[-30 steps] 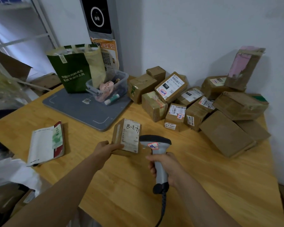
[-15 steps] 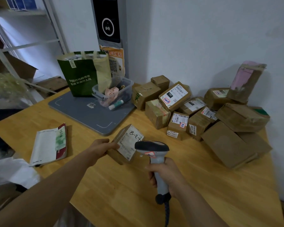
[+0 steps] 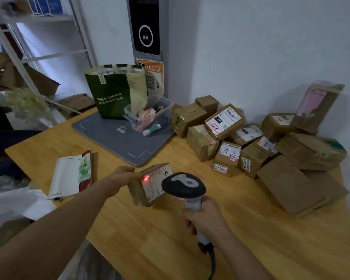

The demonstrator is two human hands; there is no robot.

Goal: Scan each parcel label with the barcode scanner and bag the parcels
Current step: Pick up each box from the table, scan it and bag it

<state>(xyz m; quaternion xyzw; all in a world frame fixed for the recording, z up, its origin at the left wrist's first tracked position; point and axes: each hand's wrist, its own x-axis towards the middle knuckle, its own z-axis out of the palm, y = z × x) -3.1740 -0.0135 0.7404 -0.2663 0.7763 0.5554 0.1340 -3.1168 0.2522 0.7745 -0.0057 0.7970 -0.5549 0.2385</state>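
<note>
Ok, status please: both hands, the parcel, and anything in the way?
Left hand holds the parcel tilted, label facing the scanner. Right hand grips the scanner; red dot on the label. Nothing between scanner and label.

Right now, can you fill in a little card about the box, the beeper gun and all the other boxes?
Left hand: holds a small parcel, its label turned toward the scanner
Right hand: grips the scanner by its handle
Scanner: aimed at the label; a red light spot shows on it
Waiting parcels: brown pile by the wall, on the right of the table
Green bag: stands on the grey pad
Also there: clear tub, booklet
</note>
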